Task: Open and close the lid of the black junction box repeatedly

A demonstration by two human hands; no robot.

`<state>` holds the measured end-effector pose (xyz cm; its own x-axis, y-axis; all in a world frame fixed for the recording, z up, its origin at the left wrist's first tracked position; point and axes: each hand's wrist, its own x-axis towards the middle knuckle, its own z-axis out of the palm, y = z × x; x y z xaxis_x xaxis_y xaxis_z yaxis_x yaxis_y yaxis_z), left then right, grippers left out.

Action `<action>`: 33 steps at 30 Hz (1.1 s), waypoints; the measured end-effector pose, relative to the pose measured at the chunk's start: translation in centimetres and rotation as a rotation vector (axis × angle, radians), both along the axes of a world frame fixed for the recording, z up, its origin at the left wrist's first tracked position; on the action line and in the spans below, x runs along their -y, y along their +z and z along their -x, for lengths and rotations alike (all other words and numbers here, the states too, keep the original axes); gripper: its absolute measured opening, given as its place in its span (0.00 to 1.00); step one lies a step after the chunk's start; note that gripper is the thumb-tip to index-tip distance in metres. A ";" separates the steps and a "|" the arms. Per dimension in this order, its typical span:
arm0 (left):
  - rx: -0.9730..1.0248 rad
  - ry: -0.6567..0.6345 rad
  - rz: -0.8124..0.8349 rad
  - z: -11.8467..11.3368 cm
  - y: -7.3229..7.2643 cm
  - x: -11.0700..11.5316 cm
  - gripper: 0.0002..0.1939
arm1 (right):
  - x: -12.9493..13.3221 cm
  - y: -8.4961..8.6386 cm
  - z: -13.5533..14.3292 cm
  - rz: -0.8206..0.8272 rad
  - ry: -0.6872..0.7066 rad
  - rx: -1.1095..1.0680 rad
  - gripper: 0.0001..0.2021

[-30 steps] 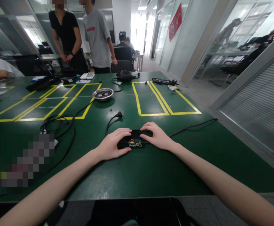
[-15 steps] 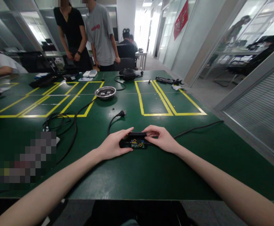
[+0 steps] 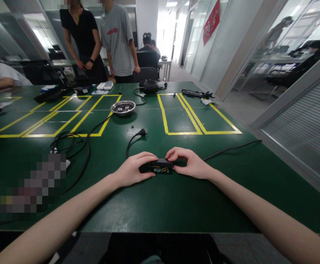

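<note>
A small black power adapter case with a circuit board inside lies on the green table before me. Its black cover is tilted over the far part of the board, so the board's near strip still shows. My left hand grips the left end of the adapter, thumb at the near edge and fingers on top. My right hand pinches the right end of the cover between thumb and fingers. A black cord runs off from the right side. Behind the left hand lies a power plug on its bent cable.
A steel bowl with metal parts stands farther back. Coiled black cable and a pixelated object lie to the left. Yellow tape marks the green table. A black tool is at the far right; people stand behind.
The cover has come down and toward me, hiding more of the circuit board. My left fingers have lowered onto it, and my right fingers have moved with it.
</note>
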<state>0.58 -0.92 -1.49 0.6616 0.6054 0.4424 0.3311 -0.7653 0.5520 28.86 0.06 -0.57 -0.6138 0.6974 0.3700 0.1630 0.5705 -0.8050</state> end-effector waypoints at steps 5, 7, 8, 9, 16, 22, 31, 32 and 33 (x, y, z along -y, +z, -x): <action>-0.001 -0.007 -0.007 0.1 -0.1 -0.1 0.18 | 0.2 0.1 0.0 -0.108 0.035 0.056 0.08; -0.020 -0.009 -0.011 0.1 -0.1 -0.1 0.15 | 0.3 0.2 0.1 -0.154 0.044 0.097 0.09; -0.028 -0.011 -0.017 0.0 0.0 -0.1 0.14 | 0.4 0.2 0.2 -0.184 0.045 0.122 0.10; -0.033 -0.012 -0.024 0.0 0.0 -0.1 0.14 | 0.5 0.2 0.2 -0.221 0.044 0.151 0.11; -0.128 0.066 -0.118 -0.4 0.6 0.1 0.13 | 0.9 -0.5 1.0 -0.577 -0.067 0.389 0.14; -0.186 0.096 -0.322 -1.0 0.2 0.1 0.20 | 1.0 -0.7 1.5 -0.682 -0.119 0.434 0.11; -0.241 0.083 -0.337 -1.5 0.4 0.7 0.18 | 1.1 -0.5 1.9 -0.620 -0.098 0.390 0.09; -0.241 0.090 -0.324 -1.6 0.5 0.8 0.18 | 1.1 -0.5 2.0 -0.621 -0.092 0.385 0.09; -0.242 0.097 -0.310 -1.6 0.6 0.8 0.19 | 1.2 -0.5 2.0 -0.630 -0.089 0.383 0.09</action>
<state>2.19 -1.70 -0.92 0.7155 0.5323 0.4525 0.5022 -0.8421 0.1967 26.82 -1.11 -1.10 -0.7313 0.4766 0.4878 0.4337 0.8770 -0.2068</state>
